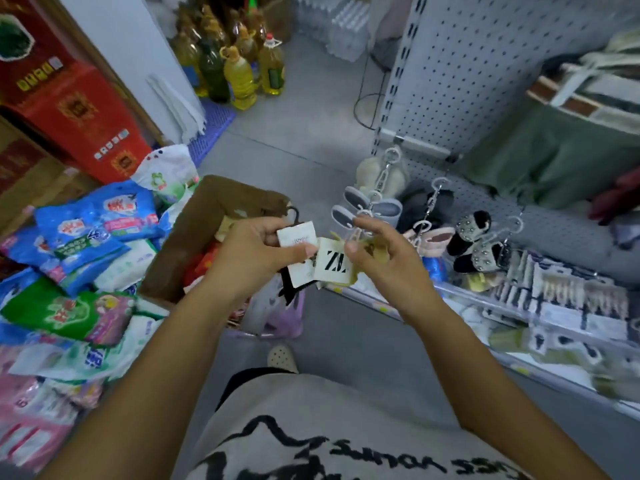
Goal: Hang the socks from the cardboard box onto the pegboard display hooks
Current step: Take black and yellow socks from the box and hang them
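Observation:
My left hand (258, 251) grips a bundle of sock packs (300, 252) with white card labels and a black plastic hanger hook, black socks hanging below. My right hand (379, 252) pinches the edge of a pack with a white card printed in black letters (334, 263) and yellowish socks behind it. Both hands are held over the open brown cardboard box (194, 233), which holds more red and pale socks. The grey pegboard (460, 74) stands to the right, with slippers (474, 242) hanging on hooks.
Bags of detergent (93, 233) are piled at the left, with red cartons (76, 112) behind. Oil bottles (242, 71) stand on the floor at the back. A low shelf of small packaged goods (561, 303) runs along the right. A purple plastic bag (277, 313) sits beside the box.

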`<state>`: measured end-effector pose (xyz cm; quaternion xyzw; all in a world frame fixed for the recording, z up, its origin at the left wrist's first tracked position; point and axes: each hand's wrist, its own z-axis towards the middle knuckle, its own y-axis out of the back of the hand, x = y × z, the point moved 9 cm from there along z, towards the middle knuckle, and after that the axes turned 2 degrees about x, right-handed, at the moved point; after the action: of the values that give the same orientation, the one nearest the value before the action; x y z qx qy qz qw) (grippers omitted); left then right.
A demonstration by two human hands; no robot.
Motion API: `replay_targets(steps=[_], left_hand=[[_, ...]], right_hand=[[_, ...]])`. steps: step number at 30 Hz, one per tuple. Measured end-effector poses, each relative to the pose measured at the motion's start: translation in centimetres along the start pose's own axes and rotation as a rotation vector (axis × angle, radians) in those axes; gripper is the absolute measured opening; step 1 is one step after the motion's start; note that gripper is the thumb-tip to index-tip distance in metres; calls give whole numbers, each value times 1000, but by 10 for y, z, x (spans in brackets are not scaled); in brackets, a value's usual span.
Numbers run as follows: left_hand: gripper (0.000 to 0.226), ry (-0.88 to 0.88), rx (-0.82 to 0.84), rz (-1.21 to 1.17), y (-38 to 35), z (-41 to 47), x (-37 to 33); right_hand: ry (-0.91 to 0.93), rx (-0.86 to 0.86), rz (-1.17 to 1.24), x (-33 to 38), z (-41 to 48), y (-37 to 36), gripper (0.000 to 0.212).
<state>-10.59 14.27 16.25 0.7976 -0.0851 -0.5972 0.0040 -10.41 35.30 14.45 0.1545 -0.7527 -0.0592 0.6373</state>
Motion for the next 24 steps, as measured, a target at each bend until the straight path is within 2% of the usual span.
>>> replay_targets(steps=[2,4,6,10,15,18,22,24], left_hand=[[26,-16,104,-7,-49,-2,-15],[32,-14,165,-60,-102,-9,-24],[29,-17,206,-106,-156,-17,-27],[9,-50,287,-104,-263,-36,-28],[20,-56,364,-73,-371,-63,-37],[5,-94,424,-29,-420,-74,-60],[14,-201,488,44,-473,-75,-109],[11,-254,506,55,-494,-69,-133]], right_hand=[[31,6,-109,0,-24,37,36],[-6,7,-31,-10,-57,78,23],[-16,-16,35,-23,-96,124,13],[-50,-219,86,-60,-171,220,22],[-41,-544,186,-93,-259,325,21],[-25,-656,208,-92,-295,373,19],[24,-765,197,-75,-318,427,18],[47,-803,206,-67,-320,448,21]])
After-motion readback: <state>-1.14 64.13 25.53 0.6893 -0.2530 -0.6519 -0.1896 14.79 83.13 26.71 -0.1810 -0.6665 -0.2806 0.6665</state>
